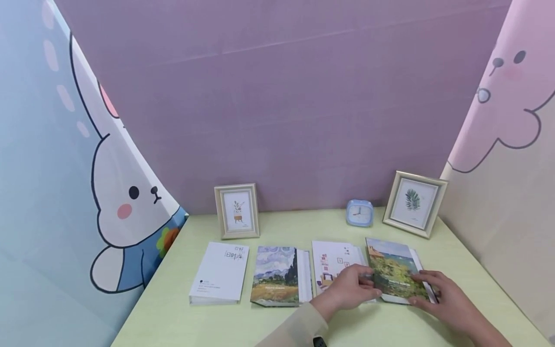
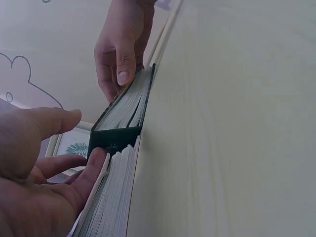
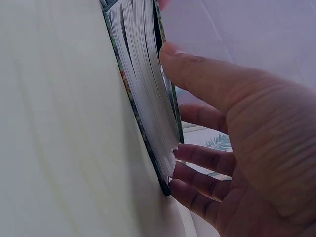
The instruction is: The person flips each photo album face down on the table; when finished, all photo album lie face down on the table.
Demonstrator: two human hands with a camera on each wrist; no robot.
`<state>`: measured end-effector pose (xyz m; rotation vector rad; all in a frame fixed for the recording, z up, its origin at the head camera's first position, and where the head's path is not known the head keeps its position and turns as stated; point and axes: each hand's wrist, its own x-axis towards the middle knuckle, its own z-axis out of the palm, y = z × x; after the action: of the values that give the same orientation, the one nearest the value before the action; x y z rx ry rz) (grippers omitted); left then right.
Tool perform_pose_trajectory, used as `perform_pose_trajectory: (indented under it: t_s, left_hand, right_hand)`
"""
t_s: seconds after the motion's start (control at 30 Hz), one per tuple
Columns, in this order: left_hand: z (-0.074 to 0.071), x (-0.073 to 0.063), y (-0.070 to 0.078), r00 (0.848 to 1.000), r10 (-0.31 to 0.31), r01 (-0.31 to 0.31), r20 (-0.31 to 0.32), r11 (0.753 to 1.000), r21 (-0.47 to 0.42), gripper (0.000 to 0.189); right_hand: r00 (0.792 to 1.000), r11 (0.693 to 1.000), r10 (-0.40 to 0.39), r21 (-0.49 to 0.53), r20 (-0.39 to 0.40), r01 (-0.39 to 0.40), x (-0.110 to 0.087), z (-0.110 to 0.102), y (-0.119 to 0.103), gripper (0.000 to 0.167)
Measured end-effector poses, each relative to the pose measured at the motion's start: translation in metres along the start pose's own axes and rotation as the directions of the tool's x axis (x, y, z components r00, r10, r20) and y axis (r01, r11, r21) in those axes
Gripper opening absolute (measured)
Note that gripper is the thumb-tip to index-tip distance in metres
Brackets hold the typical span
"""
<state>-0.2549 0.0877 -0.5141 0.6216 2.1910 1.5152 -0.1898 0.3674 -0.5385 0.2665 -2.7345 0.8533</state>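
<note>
A photo album [image 1: 392, 272] with a painted garden-and-sea cover lies at the right end of a row, between the two hands. My left hand [image 1: 353, 287] reaches across the white album [image 1: 329, 258] beside it, and its fingertips [image 2: 98, 157] touch the painted album's dark green spine [image 2: 114, 139]. On the opposite side is my right hand [image 1: 446, 299], its thumb [image 3: 195, 66] at the top cover and its other fingers extended against the open page edge [image 3: 148, 94]. Neither hand curls round the album.
A landscape-painted album [image 1: 275, 277] and another white album [image 1: 221, 272] lie to the left. Behind stand a picture frame with a potted plant [image 1: 237, 211], a blue clock [image 1: 360, 213] and a leaf picture frame [image 1: 415, 203]. A purple wall [image 1: 295, 120] closes the back.
</note>
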Motion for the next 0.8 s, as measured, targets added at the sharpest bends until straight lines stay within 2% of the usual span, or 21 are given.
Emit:
perform_pose_trajectory:
  t_s: [0.23, 0.4, 0.53, 0.67, 0.8]
  left_hand:
    - [0.002, -0.001, 0.001, 0.999, 0.031, -0.032, -0.024, 0.999, -0.024, 0.046]
    - [0.002, -0.002, 0.003, 0.998, 0.065, -0.067, -0.024, 0.993, -0.095, 0.046]
    - [0.004, -0.001, 0.004, 0.991, 0.120, -0.127, -0.056, 0.984, -0.126, 0.050]
    - [0.008, -0.003, 0.006, 0.988, 0.127, -0.142, -0.092, 0.974, -0.179, 0.055]
    - [0.013, -0.004, 0.007, 0.981, 0.150, -0.172, -0.125, 0.966, -0.194, 0.062]
  right_hand:
    - [1.000, 0.999, 0.023, 0.033, 0.010, -0.023, 0.000, 0.000, -0.004, 0.062]
    - [0.999, 0.994, 0.051, 0.097, 0.015, -0.052, 0.001, 0.000, -0.006, 0.059]
    - [0.998, 0.987, 0.059, 0.149, 0.002, -0.058, 0.001, 0.002, -0.006, 0.055]
    - [0.998, 0.981, 0.064, 0.183, 0.010, -0.065, -0.001, 0.004, -0.006, 0.054]
    - [0.999, 0.981, 0.035, 0.191, -0.014, -0.032, -0.001, 0.005, -0.006, 0.054]
